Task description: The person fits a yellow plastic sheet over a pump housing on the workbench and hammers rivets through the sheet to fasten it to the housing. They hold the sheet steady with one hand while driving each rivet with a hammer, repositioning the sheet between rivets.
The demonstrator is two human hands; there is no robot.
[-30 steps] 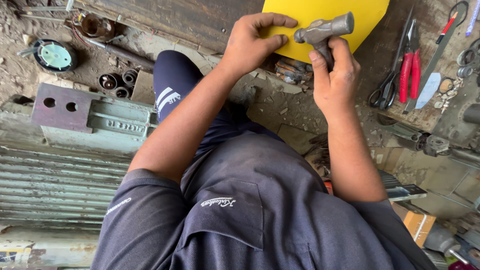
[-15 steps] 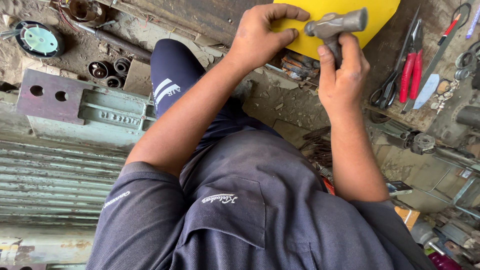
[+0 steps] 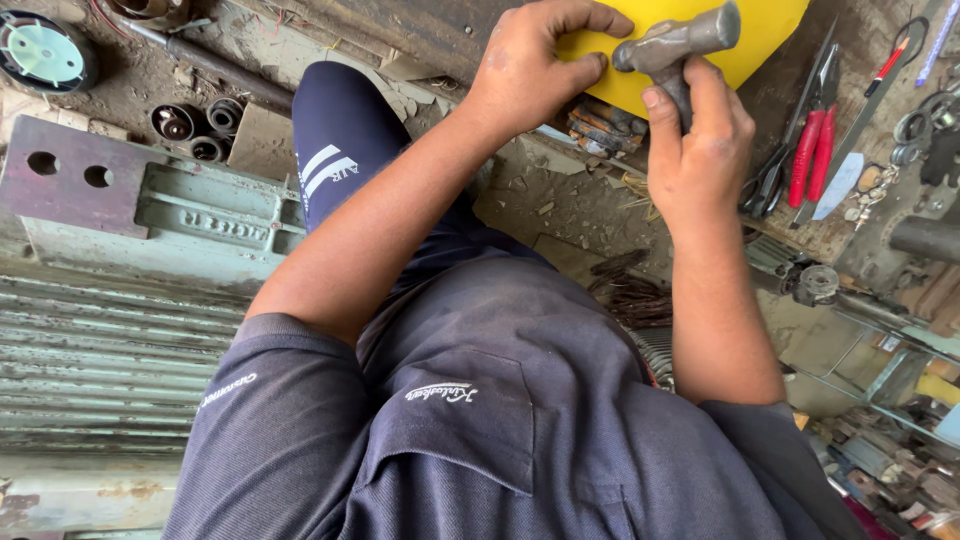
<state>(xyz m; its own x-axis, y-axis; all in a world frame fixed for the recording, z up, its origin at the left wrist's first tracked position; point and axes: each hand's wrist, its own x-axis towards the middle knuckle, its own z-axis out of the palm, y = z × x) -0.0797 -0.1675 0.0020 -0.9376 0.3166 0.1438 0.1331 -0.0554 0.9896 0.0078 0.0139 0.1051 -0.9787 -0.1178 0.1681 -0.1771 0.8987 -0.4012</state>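
Head view. The right hand (image 3: 695,150) is clamped around the handle of a grey metal hammer (image 3: 678,45); the hammer head lies sideways over the lower edge of a yellow rounded part (image 3: 770,30). The left hand (image 3: 530,70) rests on the same yellow part, just left of the hammer head, fingers curled together and pressed flat on its surface; it grips nothing.

Right of the yellow part, red-handled pliers (image 3: 808,150) lie beside dark scissors (image 3: 765,185). Below the yellow part, a stack of rusty metal pieces (image 3: 605,125) sits on the dirty floor. Far left of the yellow part stands a grey-green ribbed motor housing (image 3: 150,215). The person's forearms and dark blue shirt (image 3: 480,430) block the floor below the yellow part.
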